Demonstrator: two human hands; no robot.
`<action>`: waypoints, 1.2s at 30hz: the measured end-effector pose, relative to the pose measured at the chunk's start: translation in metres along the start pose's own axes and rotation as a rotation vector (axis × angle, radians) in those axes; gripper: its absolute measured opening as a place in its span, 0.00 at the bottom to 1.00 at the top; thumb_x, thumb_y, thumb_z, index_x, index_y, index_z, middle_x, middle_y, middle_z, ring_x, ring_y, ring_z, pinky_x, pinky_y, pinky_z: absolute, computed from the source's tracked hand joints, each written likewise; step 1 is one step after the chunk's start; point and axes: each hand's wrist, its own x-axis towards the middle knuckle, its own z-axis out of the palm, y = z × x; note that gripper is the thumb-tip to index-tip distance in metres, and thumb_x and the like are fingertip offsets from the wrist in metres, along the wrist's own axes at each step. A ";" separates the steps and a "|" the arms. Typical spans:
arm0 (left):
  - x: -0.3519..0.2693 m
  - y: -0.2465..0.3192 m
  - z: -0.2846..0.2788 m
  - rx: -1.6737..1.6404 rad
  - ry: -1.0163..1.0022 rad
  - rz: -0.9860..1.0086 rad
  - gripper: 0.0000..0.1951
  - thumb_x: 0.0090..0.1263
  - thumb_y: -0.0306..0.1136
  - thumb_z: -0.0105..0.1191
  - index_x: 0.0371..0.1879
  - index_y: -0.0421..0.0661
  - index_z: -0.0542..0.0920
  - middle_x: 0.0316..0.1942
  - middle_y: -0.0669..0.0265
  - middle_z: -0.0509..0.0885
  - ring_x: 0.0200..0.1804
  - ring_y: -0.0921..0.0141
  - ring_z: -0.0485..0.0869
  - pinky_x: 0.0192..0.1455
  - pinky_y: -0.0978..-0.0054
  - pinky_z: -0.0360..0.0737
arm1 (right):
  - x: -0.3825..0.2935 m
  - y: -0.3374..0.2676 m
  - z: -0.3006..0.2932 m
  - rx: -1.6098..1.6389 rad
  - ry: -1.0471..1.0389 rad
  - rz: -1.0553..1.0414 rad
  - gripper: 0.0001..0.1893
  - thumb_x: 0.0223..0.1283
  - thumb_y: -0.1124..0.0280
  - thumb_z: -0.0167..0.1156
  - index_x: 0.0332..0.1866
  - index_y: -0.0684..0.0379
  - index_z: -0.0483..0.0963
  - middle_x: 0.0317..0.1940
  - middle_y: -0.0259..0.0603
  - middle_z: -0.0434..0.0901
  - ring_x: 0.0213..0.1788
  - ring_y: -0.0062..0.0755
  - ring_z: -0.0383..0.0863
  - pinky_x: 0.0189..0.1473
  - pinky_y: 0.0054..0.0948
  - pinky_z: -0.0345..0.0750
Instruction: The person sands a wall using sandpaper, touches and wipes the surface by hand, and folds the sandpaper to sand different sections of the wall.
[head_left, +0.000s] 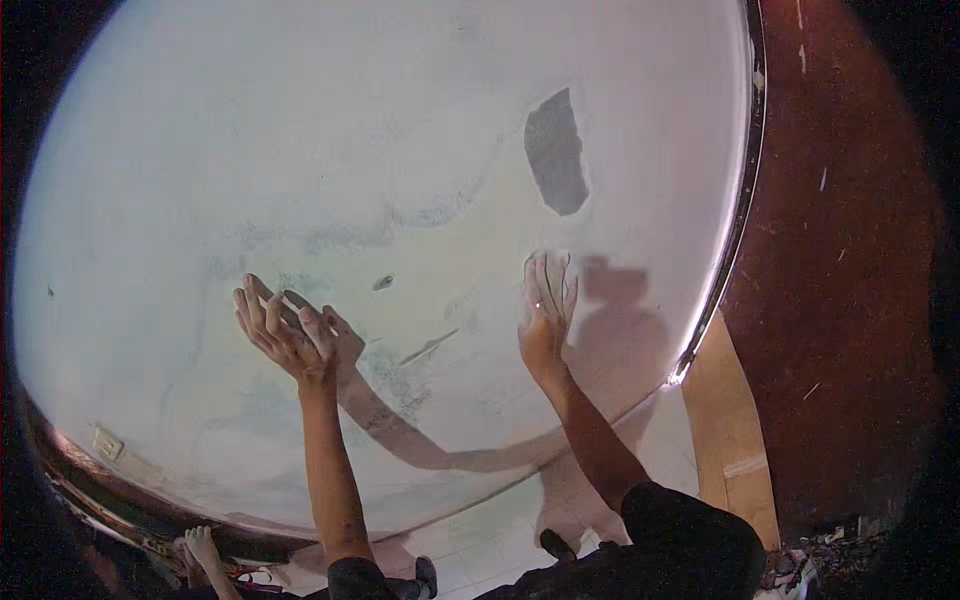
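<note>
A pale wall (352, 150), patched and scuffed, fills most of the view. My left hand (289, 330) is raised in front of it with the fingers bent and apart, holding nothing visible; its shadow falls just to the right. My right hand (547, 307) lies against the wall with fingers extended and whitish, perhaps from dust. Above that hand is a dark grey patch (557, 154) with a ragged edge, where the pale coating is absent. Between my hands, the wall bears a small grey chip mark (383, 282) and a slanting gouge (429, 347).
A wall outlet (107, 444) sits low on the left. A dark edge strip (752, 150) bounds the wall on the right, beside a reddish-brown surface (840, 262) and a tan board (731, 435). Another person's hand (200, 546) shows at lower left. Light tiles (480, 555) cover the floor.
</note>
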 end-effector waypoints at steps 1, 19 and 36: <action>-0.002 0.000 0.001 -0.001 0.000 -0.002 0.17 0.76 0.46 0.39 0.56 0.51 0.69 0.69 0.54 0.66 0.73 0.49 0.59 0.72 0.44 0.55 | 0.004 0.005 0.002 -0.002 -0.001 -0.001 0.32 0.53 0.89 0.49 0.68 0.63 0.65 0.71 0.47 0.64 0.76 0.57 0.50 0.73 0.61 0.44; -0.001 0.002 0.003 0.001 -0.008 0.027 0.16 0.75 0.42 0.42 0.55 0.49 0.69 0.70 0.52 0.65 0.73 0.49 0.59 0.73 0.44 0.54 | 0.025 0.020 0.004 -0.070 0.080 -0.021 0.29 0.60 0.81 0.49 0.69 0.60 0.64 0.73 0.42 0.60 0.76 0.53 0.51 0.74 0.60 0.41; -0.005 0.007 -0.002 -0.006 -0.010 0.015 0.16 0.75 0.41 0.41 0.56 0.49 0.69 0.70 0.54 0.65 0.74 0.51 0.56 0.74 0.48 0.52 | 0.042 0.011 -0.022 0.025 0.062 -0.036 0.33 0.55 0.85 0.49 0.71 0.59 0.62 0.72 0.45 0.61 0.77 0.53 0.49 0.73 0.58 0.48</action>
